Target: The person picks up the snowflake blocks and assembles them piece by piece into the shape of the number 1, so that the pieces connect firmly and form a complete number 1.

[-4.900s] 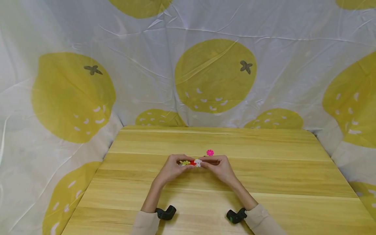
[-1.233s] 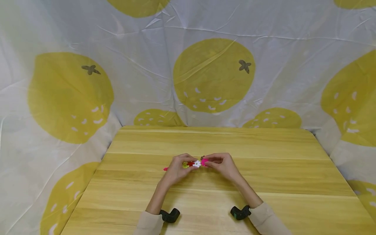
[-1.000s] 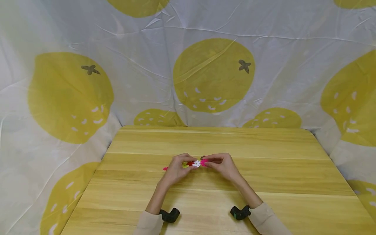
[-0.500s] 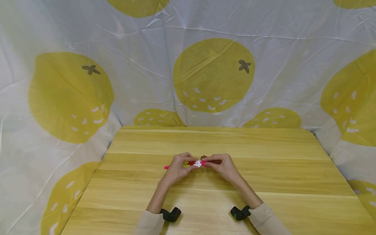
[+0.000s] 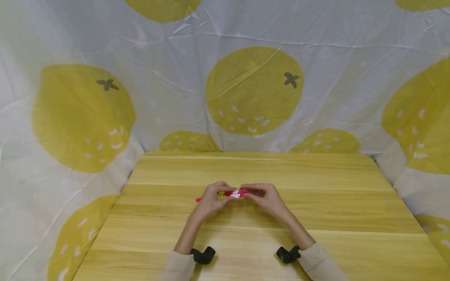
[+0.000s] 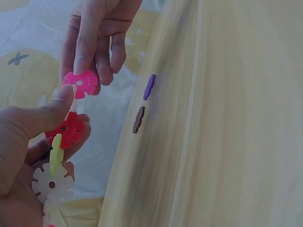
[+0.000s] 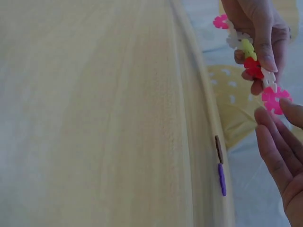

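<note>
My left hand (image 5: 210,203) grips a chain of interlocking notched plastic snowflake discs above the table. Along it in the left wrist view are a whitish disc (image 6: 49,187), a yellow disc (image 6: 56,156) and a red disc (image 6: 71,131). Beyond the red one comes a white disc (image 5: 235,194), mostly behind my left thumb in that view. A pink disc (image 7: 273,100) meets the white disc at the chain's right end, pinched between thumb and fingers of my right hand (image 5: 266,200). Another pink disc (image 7: 220,21) forms the far end, left of my left hand.
A brown disc (image 6: 138,119) and a purple disc (image 6: 149,87) lie loose on the wooden table (image 5: 225,168), just beyond my right hand. Behind the table hangs a pale curtain (image 5: 168,78) printed with large yellow fruit.
The right-hand pink disc lay on the table at first. My right hand has picked it up and brought it left against the white disc. The gap between them has closed.
</note>
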